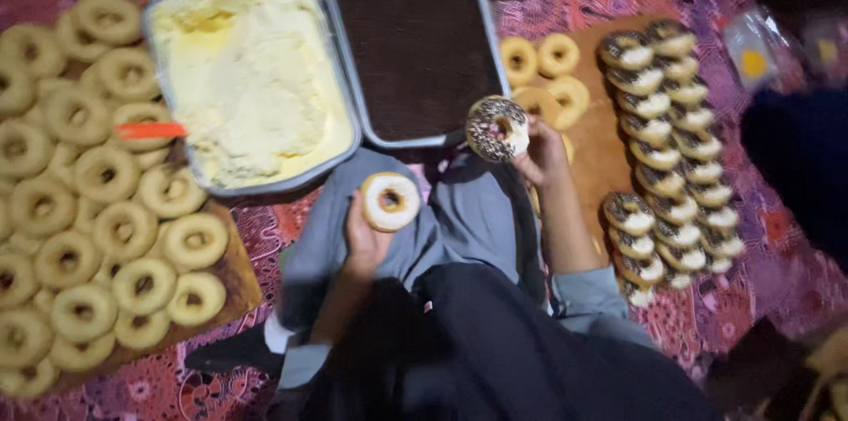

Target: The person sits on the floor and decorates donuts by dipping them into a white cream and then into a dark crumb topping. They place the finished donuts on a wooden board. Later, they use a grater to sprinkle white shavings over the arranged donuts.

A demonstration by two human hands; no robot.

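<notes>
My left hand (364, 240) holds up a cream-frosted doughnut (389, 201) over my lap. My right hand (541, 154) grips a doughnut coated with dark sprinkles (497, 128), just in front of the tray of dark sprinkles (415, 41). Beside that tray stands a tray of pale yellow cream (252, 68). A board on the right (602, 147) carries rows of finished sprinkled doughnuts (670, 147) and a few plain ones (541, 68).
A large board at the left (231, 273) is piled with several plain doughnuts (84, 200). An orange-handled tool (150, 130) lies at the cream tray's left edge. A patterned magenta cloth (760, 235) covers the floor. Dark shapes sit at the far right.
</notes>
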